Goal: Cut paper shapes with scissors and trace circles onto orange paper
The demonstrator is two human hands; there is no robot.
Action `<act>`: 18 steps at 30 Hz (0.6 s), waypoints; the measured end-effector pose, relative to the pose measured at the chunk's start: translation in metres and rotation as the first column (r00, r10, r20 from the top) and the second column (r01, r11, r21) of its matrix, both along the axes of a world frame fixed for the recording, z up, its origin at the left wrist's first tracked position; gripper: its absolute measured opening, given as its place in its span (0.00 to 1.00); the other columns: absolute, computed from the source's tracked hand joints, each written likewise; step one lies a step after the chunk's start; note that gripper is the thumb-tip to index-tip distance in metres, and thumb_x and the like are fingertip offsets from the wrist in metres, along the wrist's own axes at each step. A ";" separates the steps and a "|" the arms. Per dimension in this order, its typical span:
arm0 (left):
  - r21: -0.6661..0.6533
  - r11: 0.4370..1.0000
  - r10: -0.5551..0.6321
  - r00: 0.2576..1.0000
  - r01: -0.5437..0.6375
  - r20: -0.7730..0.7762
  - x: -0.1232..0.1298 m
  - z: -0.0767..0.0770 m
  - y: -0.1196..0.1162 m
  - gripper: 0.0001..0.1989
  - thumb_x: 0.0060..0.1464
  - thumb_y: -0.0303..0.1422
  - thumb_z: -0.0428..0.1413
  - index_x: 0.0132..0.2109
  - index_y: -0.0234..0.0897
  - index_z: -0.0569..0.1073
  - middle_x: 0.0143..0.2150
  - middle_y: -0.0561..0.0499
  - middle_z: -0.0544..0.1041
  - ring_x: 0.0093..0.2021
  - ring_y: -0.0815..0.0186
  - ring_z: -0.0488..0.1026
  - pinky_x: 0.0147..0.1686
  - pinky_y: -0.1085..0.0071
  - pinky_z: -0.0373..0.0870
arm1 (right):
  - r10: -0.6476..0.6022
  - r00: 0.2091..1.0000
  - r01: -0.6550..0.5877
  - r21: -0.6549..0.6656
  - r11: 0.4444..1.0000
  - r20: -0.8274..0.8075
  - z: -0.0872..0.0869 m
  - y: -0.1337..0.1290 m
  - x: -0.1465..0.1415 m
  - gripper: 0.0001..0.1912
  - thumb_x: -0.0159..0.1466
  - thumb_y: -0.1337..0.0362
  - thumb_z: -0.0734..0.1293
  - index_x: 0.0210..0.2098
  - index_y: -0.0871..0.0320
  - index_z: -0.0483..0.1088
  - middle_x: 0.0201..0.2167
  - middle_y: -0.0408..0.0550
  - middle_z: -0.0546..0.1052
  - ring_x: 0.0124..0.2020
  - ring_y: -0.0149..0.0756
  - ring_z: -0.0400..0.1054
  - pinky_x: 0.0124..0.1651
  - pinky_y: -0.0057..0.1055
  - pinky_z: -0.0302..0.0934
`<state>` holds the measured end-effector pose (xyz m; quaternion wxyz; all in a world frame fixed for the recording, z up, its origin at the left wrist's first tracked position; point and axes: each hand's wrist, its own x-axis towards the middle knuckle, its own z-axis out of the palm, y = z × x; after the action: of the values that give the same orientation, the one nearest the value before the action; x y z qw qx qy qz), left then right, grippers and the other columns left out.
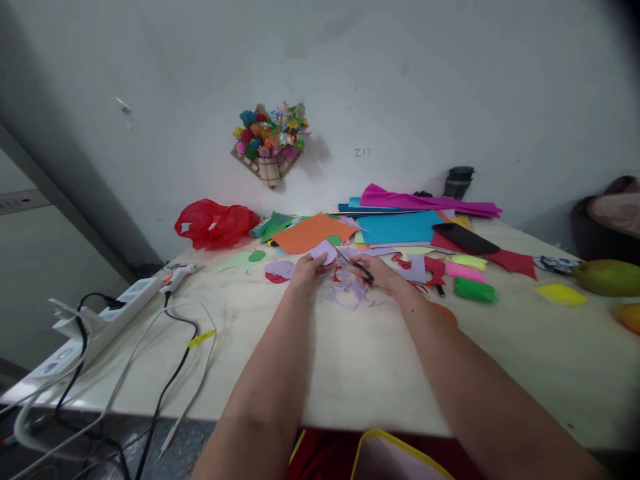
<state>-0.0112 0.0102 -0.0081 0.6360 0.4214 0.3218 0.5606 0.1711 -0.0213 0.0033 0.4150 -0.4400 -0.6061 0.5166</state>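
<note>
My left hand [311, 268] pinches a small piece of lilac paper [325, 252] above the middle of the table. In my right hand [376, 272] is a pair of scissors [366, 272] with black handles, its blades pointing up and left at the paper's edge. Whether the blades are parted is too small to tell. Under and between the hands lie lilac paper scraps [345, 295]. Left of my left hand, cut lilac rounds [281, 269] rest partly over a red piece. An orange sheet [314, 233] lies just behind the hands.
A blue sheet stack [397, 228], a black phone [465, 238] and a green packet [475, 290] are on the right, near a mango [607, 277]. On the left are a red plastic bag [215, 223], a power strip [107, 323] and trailing cables. A wall stands behind.
</note>
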 end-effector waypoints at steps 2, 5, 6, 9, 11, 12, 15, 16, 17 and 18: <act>-0.006 1.000 -0.003 1.000 0.003 -0.006 0.000 0.000 0.000 0.08 0.47 0.26 0.59 0.36 0.26 0.74 0.32 0.40 0.78 0.29 0.64 0.76 0.39 0.68 0.72 | -0.001 1.000 0.001 0.011 1.000 0.001 -0.001 0.001 0.000 0.21 0.47 0.58 0.70 0.37 0.59 0.63 0.12 0.34 0.62 0.12 0.23 0.52 0.13 0.22 0.46; -0.004 1.000 0.002 1.000 -0.002 -0.008 0.000 0.001 0.000 0.08 0.48 0.26 0.59 0.37 0.26 0.74 0.32 0.39 0.78 0.29 0.64 0.76 0.39 0.67 0.72 | -0.001 1.000 0.001 0.014 1.000 -0.001 -0.001 0.001 0.001 0.21 0.48 0.58 0.69 0.38 0.59 0.63 0.12 0.34 0.62 0.12 0.23 0.52 0.13 0.22 0.46; -0.002 1.000 0.006 1.000 -0.006 -0.004 0.000 0.001 -0.001 0.08 0.48 0.26 0.58 0.37 0.25 0.74 0.32 0.39 0.78 0.29 0.63 0.76 0.39 0.67 0.72 | -0.004 1.000 0.003 0.014 1.000 0.004 0.000 0.001 0.001 0.21 0.48 0.58 0.69 0.38 0.59 0.63 0.12 0.34 0.62 0.12 0.23 0.52 0.13 0.22 0.46; -0.009 1.000 0.025 0.999 -0.025 0.021 0.001 0.003 -0.002 0.07 0.47 0.25 0.58 0.36 0.25 0.73 0.32 0.39 0.78 0.29 0.62 0.76 0.40 0.66 0.72 | -0.016 1.000 0.015 0.017 1.000 0.020 0.001 -0.001 0.000 0.21 0.47 0.59 0.70 0.38 0.59 0.63 0.12 0.34 0.62 0.12 0.23 0.52 0.13 0.22 0.46; -0.020 0.999 0.044 0.998 -0.043 0.038 0.001 0.004 -0.003 0.07 0.47 0.25 0.58 0.36 0.26 0.73 0.31 0.40 0.78 0.30 0.62 0.76 0.41 0.65 0.72 | -0.013 1.000 0.013 0.010 1.000 0.016 0.002 -0.001 0.000 0.21 0.47 0.59 0.69 0.38 0.59 0.63 0.12 0.34 0.62 0.12 0.24 0.53 0.14 0.22 0.46; -0.024 0.998 0.053 0.998 -0.052 0.045 0.001 0.004 -0.002 0.07 0.47 0.26 0.59 0.36 0.26 0.73 0.31 0.40 0.78 0.31 0.61 0.77 0.41 0.64 0.72 | -0.010 1.000 0.010 0.005 1.000 0.012 0.002 -0.001 0.000 0.21 0.48 0.59 0.69 0.38 0.59 0.63 0.12 0.34 0.62 0.12 0.24 0.53 0.14 0.22 0.46; -0.034 0.996 0.080 0.995 -0.078 0.062 0.000 0.002 0.000 0.08 0.46 0.26 0.59 0.37 0.28 0.72 0.32 0.41 0.78 0.34 0.60 0.76 0.42 0.62 0.72 | -0.002 1.000 0.002 -0.003 1.000 -0.001 0.002 -0.002 0.000 0.19 0.48 0.59 0.68 0.38 0.59 0.63 0.11 0.34 0.62 0.12 0.25 0.53 0.14 0.22 0.46; -0.037 0.996 0.086 0.994 -0.084 0.064 0.000 0.001 0.001 0.09 0.46 0.26 0.59 0.37 0.28 0.72 0.32 0.42 0.78 0.34 0.59 0.76 0.42 0.62 0.72 | -0.002 1.000 0.002 -0.003 1.000 -0.005 0.002 -0.002 0.000 0.19 0.48 0.60 0.68 0.38 0.59 0.63 0.11 0.34 0.62 0.12 0.25 0.53 0.14 0.22 0.46; -0.040 0.995 0.091 0.994 -0.089 0.063 0.000 0.000 0.002 0.09 0.46 0.26 0.60 0.37 0.28 0.72 0.32 0.42 0.77 0.34 0.59 0.76 0.42 0.62 0.72 | -0.002 1.000 0.002 -0.002 1.000 -0.009 0.002 -0.002 0.000 0.19 0.48 0.60 0.68 0.38 0.59 0.63 0.11 0.34 0.62 0.12 0.25 0.53 0.14 0.22 0.46; -0.040 0.995 0.094 0.994 -0.091 0.061 0.000 0.000 0.002 0.10 0.46 0.26 0.60 0.37 0.28 0.72 0.31 0.42 0.77 0.33 0.59 0.76 0.42 0.62 0.72 | 0.000 1.000 0.000 -0.003 1.000 -0.015 0.002 -0.002 0.000 0.19 0.48 0.60 0.68 0.38 0.59 0.63 0.11 0.34 0.61 0.12 0.25 0.53 0.14 0.22 0.46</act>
<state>-0.0115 0.0124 -0.0085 0.6269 0.3763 0.3310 0.5965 0.1708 -0.0235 0.0056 0.4187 -0.4367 -0.6023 0.5207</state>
